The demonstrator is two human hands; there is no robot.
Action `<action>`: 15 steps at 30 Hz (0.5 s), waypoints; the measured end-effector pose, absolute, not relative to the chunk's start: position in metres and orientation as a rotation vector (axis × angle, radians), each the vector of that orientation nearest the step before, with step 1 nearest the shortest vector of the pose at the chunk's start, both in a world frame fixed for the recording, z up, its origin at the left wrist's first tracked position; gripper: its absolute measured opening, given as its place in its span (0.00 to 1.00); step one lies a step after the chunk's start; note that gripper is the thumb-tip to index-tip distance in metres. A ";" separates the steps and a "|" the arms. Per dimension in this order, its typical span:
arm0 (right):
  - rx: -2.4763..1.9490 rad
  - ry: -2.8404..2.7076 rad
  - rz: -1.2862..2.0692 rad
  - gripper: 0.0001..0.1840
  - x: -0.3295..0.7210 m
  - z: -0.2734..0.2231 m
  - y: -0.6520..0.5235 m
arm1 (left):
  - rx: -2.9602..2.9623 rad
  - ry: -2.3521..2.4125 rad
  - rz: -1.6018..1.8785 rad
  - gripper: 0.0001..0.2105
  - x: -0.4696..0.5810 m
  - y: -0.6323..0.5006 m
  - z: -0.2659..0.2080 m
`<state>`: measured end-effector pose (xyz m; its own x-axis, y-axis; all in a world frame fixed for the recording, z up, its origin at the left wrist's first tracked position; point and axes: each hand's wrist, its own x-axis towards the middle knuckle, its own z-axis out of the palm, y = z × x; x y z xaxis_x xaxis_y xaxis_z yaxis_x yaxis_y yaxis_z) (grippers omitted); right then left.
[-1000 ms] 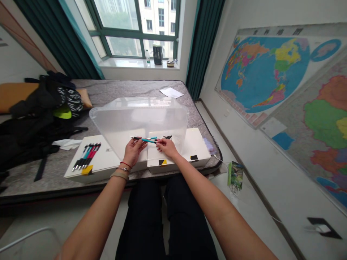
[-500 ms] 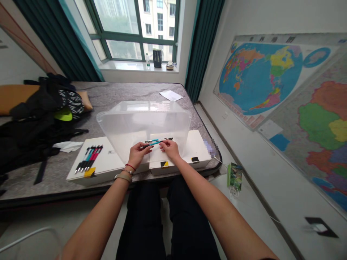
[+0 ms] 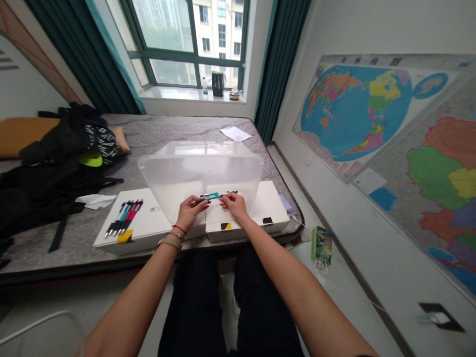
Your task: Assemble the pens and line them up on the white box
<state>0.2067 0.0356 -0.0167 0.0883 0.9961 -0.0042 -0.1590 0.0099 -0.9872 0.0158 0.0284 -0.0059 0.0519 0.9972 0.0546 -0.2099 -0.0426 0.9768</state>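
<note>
Left hand (image 3: 189,211) and right hand (image 3: 234,205): fingers narrow, pinching one teal pen (image 3: 213,198). Row of pens (image 3: 124,217) lined up on box (image 3: 154,225); loose pens (image 3: 211,194) beyond, apparently not yet lined up

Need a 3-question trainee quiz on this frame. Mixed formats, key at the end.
1. Multiple choice: what spans the gap between the left hand and the right hand?
A) a sheet of paper
B) a blue-green pen
C) a pair of scissors

2. True or false: the row of pens lies on a white box, outside the clear bin.

3. Fill in: the red bracelet is on the person's ____ wrist.

Key: 1. B; 2. true; 3. left.
</note>
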 end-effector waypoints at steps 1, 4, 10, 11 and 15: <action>-1.131 -1.035 1.210 0.17 0.206 -0.017 0.036 | 1.111 0.983 1.296 0.18 0.016 0.028 -0.006; -1.134 -1.073 1.216 0.16 0.206 -0.018 0.036 | 1.085 0.959 1.303 0.18 0.015 0.029 -0.006; -1.217 -1.283 1.148 0.12 0.203 -0.017 0.034 | 1.066 1.009 1.372 0.20 0.016 0.033 -0.006; -1.247 -1.378 1.086 0.11 0.202 -0.017 0.033 | 1.067 1.020 1.390 0.20 0.016 0.034 -0.006; -1.321 -1.733 0.799 0.08 0.199 -0.012 0.027 | 1.066 1.023 1.420 0.21 0.016 0.035 -0.008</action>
